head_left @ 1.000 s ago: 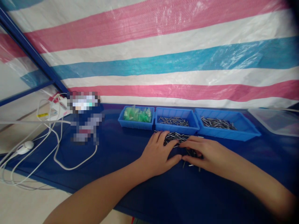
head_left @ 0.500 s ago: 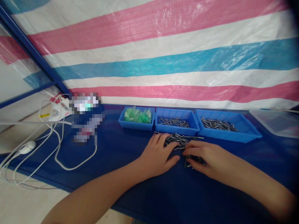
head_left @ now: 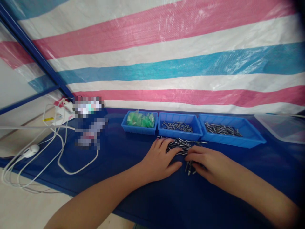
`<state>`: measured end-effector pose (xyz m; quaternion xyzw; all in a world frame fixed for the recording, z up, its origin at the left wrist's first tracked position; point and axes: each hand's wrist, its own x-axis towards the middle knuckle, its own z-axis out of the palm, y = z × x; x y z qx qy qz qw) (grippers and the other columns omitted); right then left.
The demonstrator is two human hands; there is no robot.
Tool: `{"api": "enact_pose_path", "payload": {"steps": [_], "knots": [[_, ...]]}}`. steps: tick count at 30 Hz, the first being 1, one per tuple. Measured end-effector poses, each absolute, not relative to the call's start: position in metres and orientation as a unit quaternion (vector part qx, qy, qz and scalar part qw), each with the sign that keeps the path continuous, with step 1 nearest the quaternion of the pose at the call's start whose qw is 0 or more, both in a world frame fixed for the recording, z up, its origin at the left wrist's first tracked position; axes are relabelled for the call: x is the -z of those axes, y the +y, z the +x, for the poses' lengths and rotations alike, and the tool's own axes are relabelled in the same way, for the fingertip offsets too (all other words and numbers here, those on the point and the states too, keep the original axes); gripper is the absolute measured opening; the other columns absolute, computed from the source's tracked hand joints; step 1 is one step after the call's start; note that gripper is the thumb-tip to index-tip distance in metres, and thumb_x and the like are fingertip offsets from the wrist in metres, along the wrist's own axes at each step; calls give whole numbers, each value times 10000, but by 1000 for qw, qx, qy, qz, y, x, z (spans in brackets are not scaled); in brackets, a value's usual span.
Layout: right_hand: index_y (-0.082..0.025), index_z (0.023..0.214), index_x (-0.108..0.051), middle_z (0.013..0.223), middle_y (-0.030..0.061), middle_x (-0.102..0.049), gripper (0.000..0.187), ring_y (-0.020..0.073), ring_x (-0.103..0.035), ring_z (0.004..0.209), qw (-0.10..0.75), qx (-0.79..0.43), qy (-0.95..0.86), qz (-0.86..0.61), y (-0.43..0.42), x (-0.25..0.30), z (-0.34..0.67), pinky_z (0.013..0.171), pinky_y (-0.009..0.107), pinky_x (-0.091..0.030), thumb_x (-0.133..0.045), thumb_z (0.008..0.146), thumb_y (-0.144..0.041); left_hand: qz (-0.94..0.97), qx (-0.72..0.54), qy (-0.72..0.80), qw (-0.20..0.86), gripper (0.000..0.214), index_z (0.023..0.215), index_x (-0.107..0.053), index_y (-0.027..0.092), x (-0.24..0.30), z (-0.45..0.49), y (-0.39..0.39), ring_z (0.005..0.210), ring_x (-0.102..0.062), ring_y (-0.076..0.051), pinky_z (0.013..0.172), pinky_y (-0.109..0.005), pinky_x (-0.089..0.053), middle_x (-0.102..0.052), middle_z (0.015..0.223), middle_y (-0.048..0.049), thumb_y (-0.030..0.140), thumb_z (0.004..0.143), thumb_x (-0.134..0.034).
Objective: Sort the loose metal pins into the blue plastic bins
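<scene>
My left hand [head_left: 158,157] rests palm down with its fingers spread, their tips against the left side of a loose pile of thin metal pins [head_left: 179,145], which look like nails or rivets. To the right of that pile, my right hand [head_left: 205,160] is curled with thumb and fingers close together over a smaller cluster of metal pins [head_left: 189,168]. Some pins stick out below its fingertips; others are hidden under the palm. Behind the pile stand a middle blue bin [head_left: 177,130] and a right blue bin [head_left: 233,140], both holding similar metal pieces.
A left blue bin [head_left: 139,129] holds green plastic packets [head_left: 140,119]. A clear plastic lid or tray [head_left: 281,127] lies at the far right. White cables [head_left: 60,159] cross the left end of the blue table [head_left: 162,200]. A striped sheet [head_left: 166,70] hangs behind.
My right hand has shifted slightly left and down, and the pins under its fingertips have moved a little toward me. My left hand stays nearly where it was.
</scene>
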<state>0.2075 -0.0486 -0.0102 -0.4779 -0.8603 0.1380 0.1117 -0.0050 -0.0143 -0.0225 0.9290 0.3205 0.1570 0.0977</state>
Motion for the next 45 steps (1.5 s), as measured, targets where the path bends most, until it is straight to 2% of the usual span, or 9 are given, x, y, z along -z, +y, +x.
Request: {"api": "enact_pose_path", "payload": {"steps": [7,12,16,18,23,29,34,39,45], "knots": [[-195,807,-610,869,54,-608,198,193,-593,820,120,-129,-857,-484,-49,10,201,729,336,-472,-459,826,-68,926,-165,323,106,434,1273,-533,213,22,-5,-15,1260,-409,-282,1080,-483,-325,-471,1338,-131,415,889,-526],[-194,794,-571,837,49,-603,165,194,-573,802,123,-107,-858,-487,-48,11,200,722,334,-455,-470,827,-67,923,-172,325,116,428,1259,-551,206,21,-5,-15,1254,-419,-280,1085,-476,-322,-480,1333,-137,405,879,-548],[-186,815,-576,833,50,-604,153,197,-573,808,120,-107,-861,-483,-44,10,200,727,333,-454,-476,836,-73,923,-181,315,128,447,1225,-578,217,20,-5,-14,1264,-407,-285,1081,-464,-331,-486,1329,-131,462,851,-584],[-185,818,-584,830,53,-605,153,198,-569,803,126,-101,-862,-481,-43,10,200,718,332,-450,-478,839,-78,922,-189,308,135,399,1169,-610,221,19,-5,-12,1261,-415,-275,1077,-447,-340,-500,1319,-120,456,847,-598],[-192,841,-581,823,52,-606,148,203,-557,787,141,-86,-856,-490,-38,9,200,722,347,-436,-451,891,-141,903,-241,321,153,166,968,-657,207,15,-5,-9,1141,-518,-218,997,-382,-404,-596,1190,-77,318,903,-552],[-204,945,-575,915,62,-632,156,196,-575,855,209,-146,-835,-488,-34,6,195,762,337,-448,-419,933,-195,831,-336,358,263,125,896,-638,189,11,-1,-11,900,-623,-165,857,-297,-460,-686,929,-27,303,888,-586],[-220,977,-576,966,47,-644,143,173,-595,901,295,-215,-792,-489,-38,9,188,800,311,-461,-444,939,-256,764,-386,378,353,139,902,-639,174,11,2,-15,806,-631,-137,763,-238,-476,-692,895,-16,306,862,-623],[-234,975,-607,926,25,-658,161,153,-611,829,329,-239,-763,-503,-40,9,185,745,283,-471,-476,930,-316,744,-415,379,361,103,853,-634,169,8,4,-16,777,-616,-133,740,-235,-474,-680,860,-17,268,864,-607],[-231,937,-639,919,33,-669,198,160,-627,830,349,-255,-762,-483,-40,12,182,756,286,-487,-479,926,-348,751,-433,360,345,74,848,-629,169,9,5,-18,765,-597,-128,735,-240,-471,-658,840,-19,237,860,-603]]}}
